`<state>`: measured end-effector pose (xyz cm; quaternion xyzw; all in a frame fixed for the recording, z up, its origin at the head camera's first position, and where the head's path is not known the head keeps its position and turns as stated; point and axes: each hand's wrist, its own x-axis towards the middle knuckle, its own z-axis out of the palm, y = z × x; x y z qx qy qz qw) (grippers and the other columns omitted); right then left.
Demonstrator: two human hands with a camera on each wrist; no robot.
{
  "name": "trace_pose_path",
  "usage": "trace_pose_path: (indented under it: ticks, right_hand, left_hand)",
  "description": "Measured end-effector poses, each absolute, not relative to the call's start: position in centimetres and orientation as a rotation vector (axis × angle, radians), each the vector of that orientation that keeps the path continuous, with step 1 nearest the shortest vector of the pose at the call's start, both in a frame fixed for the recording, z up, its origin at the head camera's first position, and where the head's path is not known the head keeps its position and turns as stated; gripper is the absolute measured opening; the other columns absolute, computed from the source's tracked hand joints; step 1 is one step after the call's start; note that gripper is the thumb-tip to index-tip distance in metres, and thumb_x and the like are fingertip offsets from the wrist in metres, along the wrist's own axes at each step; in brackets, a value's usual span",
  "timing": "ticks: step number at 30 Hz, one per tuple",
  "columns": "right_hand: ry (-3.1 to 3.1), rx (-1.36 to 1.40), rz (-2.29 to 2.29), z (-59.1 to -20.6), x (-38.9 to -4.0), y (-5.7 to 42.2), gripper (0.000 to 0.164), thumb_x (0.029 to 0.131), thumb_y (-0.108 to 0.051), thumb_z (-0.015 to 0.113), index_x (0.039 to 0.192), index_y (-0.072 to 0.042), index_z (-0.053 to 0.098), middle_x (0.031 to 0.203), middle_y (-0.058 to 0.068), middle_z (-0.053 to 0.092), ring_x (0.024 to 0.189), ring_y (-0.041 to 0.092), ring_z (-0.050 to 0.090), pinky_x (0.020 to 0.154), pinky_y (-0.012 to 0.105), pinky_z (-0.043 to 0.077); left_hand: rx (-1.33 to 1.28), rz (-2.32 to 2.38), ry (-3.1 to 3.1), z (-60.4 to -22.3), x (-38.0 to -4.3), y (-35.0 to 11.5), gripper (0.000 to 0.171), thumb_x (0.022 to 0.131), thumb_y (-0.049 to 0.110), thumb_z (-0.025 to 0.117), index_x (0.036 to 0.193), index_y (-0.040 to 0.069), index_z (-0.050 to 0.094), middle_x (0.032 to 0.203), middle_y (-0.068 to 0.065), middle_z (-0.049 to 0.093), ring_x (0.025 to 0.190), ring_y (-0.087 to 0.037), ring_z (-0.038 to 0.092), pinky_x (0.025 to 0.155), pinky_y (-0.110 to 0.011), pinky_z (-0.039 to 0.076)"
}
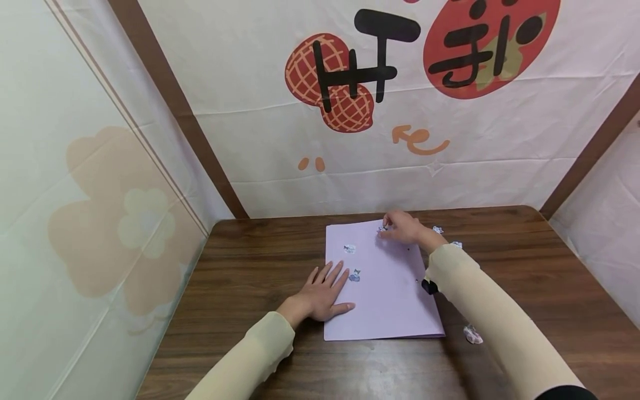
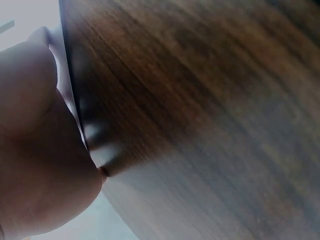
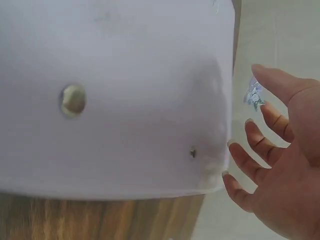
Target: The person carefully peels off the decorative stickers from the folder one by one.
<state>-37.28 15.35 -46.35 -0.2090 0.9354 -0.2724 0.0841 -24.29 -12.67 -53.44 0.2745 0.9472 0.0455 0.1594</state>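
Note:
A lilac folder (image 1: 385,311) lies on the wooden table. My left hand (image 1: 322,291) rests flat on its left edge, fingers spread. In the left wrist view that hand (image 2: 45,150) shows only in part, beside the folder's edge. Over the folder's top right corner, my right hand (image 1: 402,228) pinches a small sticker (image 3: 254,94) between thumb and index finger, the other fingers loosely bent. Two stickers lie on the cover, one white (image 1: 349,249) and one bluish (image 1: 354,275). Metal snap buttons (image 3: 74,100) sit along the folder's right side.
To the right of the folder, more stickers lie on the table: two near the back, a star-like one (image 1: 438,230) and a bluish one (image 1: 456,244), and a pinkish one (image 1: 472,334) nearer the front. A printed cloth (image 1: 280,194) hangs behind the table.

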Motion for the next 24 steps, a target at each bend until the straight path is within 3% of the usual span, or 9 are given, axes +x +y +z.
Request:
trace_pose_path:
  ticks: [4,10,24]
  right_hand:
    - [2.796,-0.671,-0.774,-45.4,-36.1,15.4,0.030,0.095,-0.028,0.074,0.108,-0.005,0.059,0.116,0.014,0.060,0.109,0.033,0.053,0.095,0.062,0.037]
    - [2.767,-0.785,-0.806,-44.3,-33.7,15.7,0.028,0.094,-0.027,0.075,0.107,-0.007,0.059,0.119,0.015,0.059,0.119,0.037,0.053,0.098,0.066,0.036]
    - [2.702,-1.059,-0.799,-42.3,-26.7,16.1,0.018,0.095,-0.024,0.074,0.104,-0.013,0.063,0.111,0.005,0.060,0.106,0.023,0.053,0.091,0.049,0.042]
  left_hand:
    - [0.771,0.125,2.691,-53.1,-24.3,-12.7,0.091,0.099,0.075,0.033,0.167,0.021,0.005,0.173,-0.002,-0.010,0.158,-0.029,-0.010,0.125,-0.058,0.000]
    - [0.748,0.080,2.697,-52.8,-24.2,-12.8,0.091,0.099,0.075,0.032,0.167,0.021,0.005,0.173,-0.002,-0.009,0.158,-0.029,-0.008,0.125,-0.057,0.001]
    - [0.745,0.088,2.700,-53.2,-24.5,-12.5,0.091,0.098,0.075,0.034,0.167,0.022,0.006,0.173,-0.002,-0.009,0.158,-0.030,-0.009,0.125,-0.058,0.000]
